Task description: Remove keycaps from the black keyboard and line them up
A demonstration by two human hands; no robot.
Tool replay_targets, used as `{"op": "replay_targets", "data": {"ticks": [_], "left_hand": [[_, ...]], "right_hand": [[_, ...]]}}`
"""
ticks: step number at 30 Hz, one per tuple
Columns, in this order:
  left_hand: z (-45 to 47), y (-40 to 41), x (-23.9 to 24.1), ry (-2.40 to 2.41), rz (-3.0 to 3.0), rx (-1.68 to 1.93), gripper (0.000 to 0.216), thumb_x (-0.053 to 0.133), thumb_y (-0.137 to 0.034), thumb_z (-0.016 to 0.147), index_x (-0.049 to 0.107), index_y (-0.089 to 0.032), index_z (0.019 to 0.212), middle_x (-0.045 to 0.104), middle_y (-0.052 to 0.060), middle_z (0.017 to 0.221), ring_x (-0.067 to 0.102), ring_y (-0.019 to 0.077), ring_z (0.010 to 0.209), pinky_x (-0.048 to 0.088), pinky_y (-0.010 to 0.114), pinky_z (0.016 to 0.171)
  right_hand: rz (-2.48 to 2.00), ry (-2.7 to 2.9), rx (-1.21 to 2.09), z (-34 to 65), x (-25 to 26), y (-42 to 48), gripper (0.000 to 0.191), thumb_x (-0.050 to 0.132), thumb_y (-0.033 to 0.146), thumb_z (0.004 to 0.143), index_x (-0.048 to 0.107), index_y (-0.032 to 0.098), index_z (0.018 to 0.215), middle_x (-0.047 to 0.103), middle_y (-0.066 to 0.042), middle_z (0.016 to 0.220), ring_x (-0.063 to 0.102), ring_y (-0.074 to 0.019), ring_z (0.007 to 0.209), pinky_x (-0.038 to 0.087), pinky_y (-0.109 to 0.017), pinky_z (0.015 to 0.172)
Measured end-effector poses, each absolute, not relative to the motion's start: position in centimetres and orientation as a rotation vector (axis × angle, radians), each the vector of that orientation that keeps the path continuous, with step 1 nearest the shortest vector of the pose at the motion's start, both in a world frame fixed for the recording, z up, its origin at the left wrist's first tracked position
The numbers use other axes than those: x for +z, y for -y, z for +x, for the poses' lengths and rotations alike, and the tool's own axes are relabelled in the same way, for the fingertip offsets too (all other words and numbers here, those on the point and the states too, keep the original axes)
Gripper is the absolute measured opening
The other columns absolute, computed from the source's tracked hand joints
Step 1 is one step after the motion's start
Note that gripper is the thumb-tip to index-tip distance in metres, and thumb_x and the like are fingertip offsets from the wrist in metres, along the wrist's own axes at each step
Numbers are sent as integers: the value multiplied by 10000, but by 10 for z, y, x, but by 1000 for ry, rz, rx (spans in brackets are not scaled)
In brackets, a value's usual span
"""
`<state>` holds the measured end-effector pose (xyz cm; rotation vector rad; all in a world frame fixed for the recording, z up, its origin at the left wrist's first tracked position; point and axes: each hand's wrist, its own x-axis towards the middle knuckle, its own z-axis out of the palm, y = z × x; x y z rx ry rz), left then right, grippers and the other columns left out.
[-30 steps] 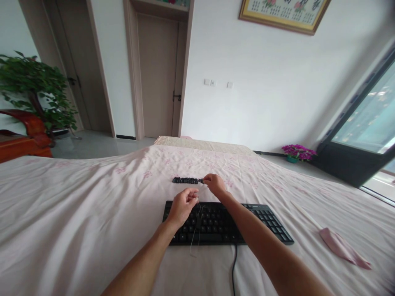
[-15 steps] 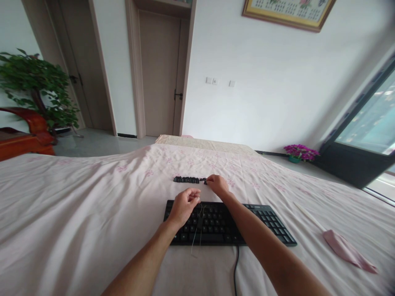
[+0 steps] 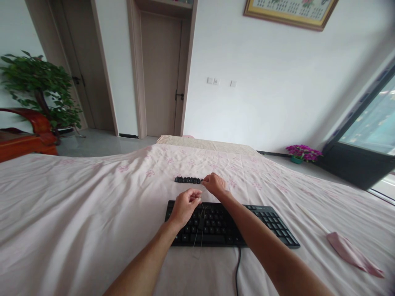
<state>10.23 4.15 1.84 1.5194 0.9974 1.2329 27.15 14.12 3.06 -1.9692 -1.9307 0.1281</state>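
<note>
A black keyboard point(image 3: 262, 213) lies across the bedspread, with a bare dark patch among its keys. Beyond it, several loose black keycaps point(image 3: 187, 180) stand in a short row. My right hand point(image 3: 215, 183) is at the right end of this row, thumb and fingertips pinched on a keycap that they mostly cover. Over the keyboard's top left edge is my left hand point(image 3: 185, 205), fingers curled toward the thumb; anything between them is too small to make out. A wire keycap puller point(image 3: 200, 224) with a dark middle rests on the keys, its wire loops past the front edge.
The keyboard cable point(image 3: 238, 271) runs toward me. A pink cloth on a thin stick point(image 3: 348, 250) lies on the right of the floral bedspread point(image 3: 92, 230). Farther off are a leafy plant point(image 3: 40, 86), a wooden armchair point(image 3: 33, 131) and purple flowers point(image 3: 304, 153).
My right hand has shifted slightly left, bringing its fingertips up against the end of the keycap row. The left hand keeps its pose; the view has shifted slightly.
</note>
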Motion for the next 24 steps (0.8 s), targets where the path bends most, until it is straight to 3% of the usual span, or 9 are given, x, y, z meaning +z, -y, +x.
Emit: {"op": "replay_targets", "data": {"ticks": [8, 16, 24], "left_hand": [[101, -42, 19, -978, 1408, 1264, 271, 587, -210, 758, 649, -140, 1011, 688, 88, 956, 671, 164, 789, 526, 293, 781], [101, -42, 30, -1010, 1261, 1366, 326, 625, -244, 762, 643, -118, 1062, 675, 80, 909, 683, 170, 771, 539, 293, 756], [95, -40, 36, -987, 1182, 1414, 476, 673, -437, 744, 642, -132, 1108, 679, 77, 934, 664, 156, 722, 548, 287, 723]], "right_hand": [[-1877, 1899, 203, 278, 40, -134, 235, 563, 381, 802, 720, 206, 797, 691, -41, 844, 608, -173, 761, 368, -234, 604], [-1546, 1972, 325, 272, 55, -102, 284, 469, 358, 856, 650, 165, 752, 655, -13, 744, 585, -141, 709, 397, -207, 616], [-1252, 2014, 487, 250, 68, -67, 221, 509, 315, 846, 607, 174, 707, 625, -11, 743, 576, -150, 737, 421, -225, 675]]}}
